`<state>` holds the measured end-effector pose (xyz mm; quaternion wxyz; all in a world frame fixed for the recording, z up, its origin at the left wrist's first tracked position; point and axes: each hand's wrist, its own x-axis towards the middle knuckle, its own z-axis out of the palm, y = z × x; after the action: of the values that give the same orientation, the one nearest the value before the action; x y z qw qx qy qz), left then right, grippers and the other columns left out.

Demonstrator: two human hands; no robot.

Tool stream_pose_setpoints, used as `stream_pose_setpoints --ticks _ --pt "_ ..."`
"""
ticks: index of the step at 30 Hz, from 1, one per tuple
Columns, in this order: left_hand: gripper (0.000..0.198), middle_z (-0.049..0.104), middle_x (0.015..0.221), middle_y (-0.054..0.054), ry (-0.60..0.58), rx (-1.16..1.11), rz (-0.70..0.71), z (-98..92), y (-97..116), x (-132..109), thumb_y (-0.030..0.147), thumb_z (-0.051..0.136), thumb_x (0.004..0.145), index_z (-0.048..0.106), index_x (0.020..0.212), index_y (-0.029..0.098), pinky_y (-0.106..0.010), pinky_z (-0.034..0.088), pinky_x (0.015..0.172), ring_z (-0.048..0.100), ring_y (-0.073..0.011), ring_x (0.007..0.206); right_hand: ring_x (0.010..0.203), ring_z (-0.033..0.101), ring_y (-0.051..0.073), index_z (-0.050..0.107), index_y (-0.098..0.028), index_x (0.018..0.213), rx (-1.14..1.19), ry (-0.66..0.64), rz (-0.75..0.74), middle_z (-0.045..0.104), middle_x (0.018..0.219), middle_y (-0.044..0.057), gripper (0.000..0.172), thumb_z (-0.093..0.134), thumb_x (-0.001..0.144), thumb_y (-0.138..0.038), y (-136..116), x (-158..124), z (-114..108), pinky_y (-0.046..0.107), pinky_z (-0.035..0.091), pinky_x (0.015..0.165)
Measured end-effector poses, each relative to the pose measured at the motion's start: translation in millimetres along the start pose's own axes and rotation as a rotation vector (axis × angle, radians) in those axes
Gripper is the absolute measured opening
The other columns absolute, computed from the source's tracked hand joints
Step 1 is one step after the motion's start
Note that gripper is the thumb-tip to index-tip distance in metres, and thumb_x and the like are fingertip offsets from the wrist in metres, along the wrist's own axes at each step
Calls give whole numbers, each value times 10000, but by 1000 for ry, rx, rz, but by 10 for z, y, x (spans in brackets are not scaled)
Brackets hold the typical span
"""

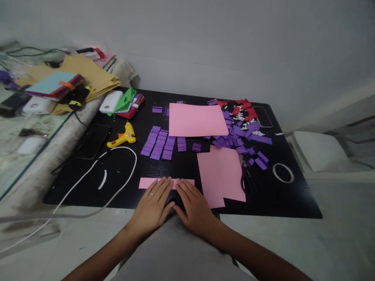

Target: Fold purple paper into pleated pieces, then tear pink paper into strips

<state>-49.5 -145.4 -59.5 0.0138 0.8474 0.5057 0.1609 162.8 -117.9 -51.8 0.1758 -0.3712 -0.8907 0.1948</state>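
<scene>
A narrow pink paper strip (145,183) lies crosswise near the front edge of the black table (158,168). My left hand (154,207) rests flat on its middle, fingers stretched out, with a ring on one finger. Beside it, my right hand (195,207) presses on the strip with its fingers extended. The two thumbs meet just below the strip. Pink sheets (219,175) lie to the right of my right hand, black-handled scissors (247,177) at their right edge. Another pink sheet (196,121) sits farther back, over some purple pieces.
Purple folded pieces (158,142) stand in columns at centre; more purple, red and white scraps lie back right. A yellow glue gun (124,136), a phone (92,141) and a looping white cable (135,160) are left. A tape ring (283,173) lies right.
</scene>
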Motion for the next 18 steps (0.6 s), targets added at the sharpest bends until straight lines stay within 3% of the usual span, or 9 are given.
stream_pose_setpoints --ticks 13,18 --pt "545 634 1501 -185 16 21 -108 -201 -347 -273 343 527 1062 488 1538 82 -506 520 1128 632 -343 1349 1467 542 339 386 -93 1605 -119 77 91 572 1563 205 621 559 1044 -295 100 -175 -69 573 553 1146" --pt "540 652 1477 -173 49 26 -145 -198 -388 -316 342 517 1063 477 1553 120 -527 519 1121 632 -350 1346 1385 605 344 515 -100 1504 -151 94 98 639 1491 192 518 587 1035 -306 143 -161 -145 575 542 1136"
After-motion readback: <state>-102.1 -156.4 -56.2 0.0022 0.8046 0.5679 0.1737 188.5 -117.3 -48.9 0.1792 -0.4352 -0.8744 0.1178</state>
